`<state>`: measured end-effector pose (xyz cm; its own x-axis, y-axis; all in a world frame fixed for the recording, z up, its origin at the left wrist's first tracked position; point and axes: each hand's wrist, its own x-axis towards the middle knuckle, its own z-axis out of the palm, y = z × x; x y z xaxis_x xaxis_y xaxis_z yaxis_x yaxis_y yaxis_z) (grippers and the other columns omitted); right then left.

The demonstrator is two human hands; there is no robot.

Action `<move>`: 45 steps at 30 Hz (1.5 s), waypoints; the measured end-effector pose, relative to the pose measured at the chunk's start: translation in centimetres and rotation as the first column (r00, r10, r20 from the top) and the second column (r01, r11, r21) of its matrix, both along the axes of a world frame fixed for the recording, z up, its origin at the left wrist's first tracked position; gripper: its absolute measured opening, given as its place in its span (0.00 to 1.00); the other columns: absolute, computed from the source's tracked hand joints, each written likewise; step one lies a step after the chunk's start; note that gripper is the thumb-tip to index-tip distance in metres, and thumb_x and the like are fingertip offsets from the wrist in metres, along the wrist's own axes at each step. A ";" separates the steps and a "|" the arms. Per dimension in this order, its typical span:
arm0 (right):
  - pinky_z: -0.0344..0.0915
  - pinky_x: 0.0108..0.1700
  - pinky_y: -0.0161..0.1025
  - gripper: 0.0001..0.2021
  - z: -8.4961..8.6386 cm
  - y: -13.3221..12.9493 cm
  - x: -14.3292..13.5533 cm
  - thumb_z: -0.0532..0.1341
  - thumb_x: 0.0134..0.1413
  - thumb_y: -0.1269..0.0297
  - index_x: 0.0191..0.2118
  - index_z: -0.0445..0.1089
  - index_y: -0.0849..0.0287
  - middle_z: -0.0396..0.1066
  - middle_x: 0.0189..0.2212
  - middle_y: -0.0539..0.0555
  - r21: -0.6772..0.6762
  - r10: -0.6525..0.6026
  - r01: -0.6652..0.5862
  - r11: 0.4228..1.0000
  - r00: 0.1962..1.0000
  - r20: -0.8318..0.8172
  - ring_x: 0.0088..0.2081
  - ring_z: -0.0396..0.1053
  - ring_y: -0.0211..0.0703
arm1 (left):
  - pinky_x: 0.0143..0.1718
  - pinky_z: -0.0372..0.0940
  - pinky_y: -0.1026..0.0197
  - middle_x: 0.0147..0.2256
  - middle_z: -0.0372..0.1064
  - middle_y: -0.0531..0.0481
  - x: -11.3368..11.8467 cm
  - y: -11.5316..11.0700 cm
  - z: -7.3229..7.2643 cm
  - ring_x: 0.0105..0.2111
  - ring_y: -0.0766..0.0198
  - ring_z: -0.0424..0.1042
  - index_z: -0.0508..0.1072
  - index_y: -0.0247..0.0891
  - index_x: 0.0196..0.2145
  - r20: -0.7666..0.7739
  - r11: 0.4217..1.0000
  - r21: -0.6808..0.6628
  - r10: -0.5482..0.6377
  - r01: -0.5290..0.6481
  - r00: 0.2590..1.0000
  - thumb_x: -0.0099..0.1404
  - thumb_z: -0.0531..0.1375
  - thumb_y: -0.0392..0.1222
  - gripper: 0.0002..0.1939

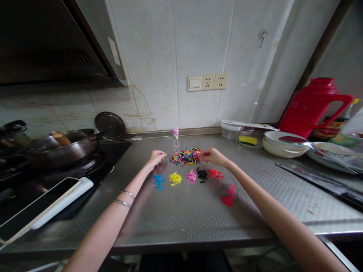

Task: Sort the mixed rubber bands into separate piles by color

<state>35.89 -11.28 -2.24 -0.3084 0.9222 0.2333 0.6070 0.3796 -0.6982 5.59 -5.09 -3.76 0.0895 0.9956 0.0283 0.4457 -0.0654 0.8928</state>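
Note:
A heap of small multicoloured rubber bands (pixel 185 156) lies on the metal counter between my hands. My left hand (pixel 156 157) is at the heap's left end, fingertips drawn together; anything in them is too small to see. At the right end, my right hand (pixel 212 156) has its fingers bent in a pinch against the heap, and what they hold is hidden. In front lie separate piles of blue bands (pixel 159 181), yellow bands (pixel 175 178), pink bands (pixel 191 176), black bands (pixel 202 174) and red bands (pixel 216 173).
Behind the heap stands a small clear bottle (pixel 176 139) with a pink top. A clear bag with a red part (pixel 228 196) lies front right. A phone (pixel 42 211) and a pan (pixel 65 145) are left; bowls (pixel 283 143), a knife (pixel 314 181) and a red thermos (pixel 310 107) right.

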 end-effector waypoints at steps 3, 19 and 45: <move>0.60 0.27 0.28 0.12 0.4 -1.6 -1.8 0.54 0.40 0.73 0.31 0.73 0.63 0.70 0.22 0.49 0.032 0.103 -0.105 0.994 0.993 0.054 0.24 0.64 0.33 | 0.11 0.40 0.70 0.16 0.57 0.56 0.1 -0.2 0.1 0.11 0.77 0.49 0.72 0.31 0.31 0.001 1.000 -0.006 0.007 -0.007 1.000 0.52 0.58 0.42 0.11; 0.63 0.35 0.32 0.11 0.1 -2.7 -1.7 0.57 0.41 0.70 0.33 0.73 0.63 0.73 0.28 0.51 0.085 0.082 -0.087 0.993 0.995 0.061 0.31 0.68 0.38 | 0.19 0.52 0.68 0.16 0.63 0.53 0.9 -0.2 -0.6 0.16 0.71 0.59 0.74 0.30 0.27 -0.248 0.976 0.134 -0.137 0.174 0.959 0.50 0.59 0.40 0.10; 0.63 0.38 0.33 0.12 -1.9 -1.0 3.1 0.55 0.44 0.70 0.33 0.75 0.60 0.75 0.31 0.52 0.187 -0.231 0.208 0.960 0.967 0.109 0.33 0.70 0.39 | 0.28 0.59 0.66 0.25 0.72 0.47 4.6 -3.4 1.3 0.25 0.66 0.67 0.75 0.31 0.28 -0.327 0.875 0.351 -0.219 0.334 0.919 0.53 0.56 0.39 0.10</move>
<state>38.95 -12.27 -4.13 -0.1404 0.9195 0.3672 0.7690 0.3349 -0.5445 10.16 -8.51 -2.49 0.4202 0.8394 0.3449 0.5744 -0.5402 0.6150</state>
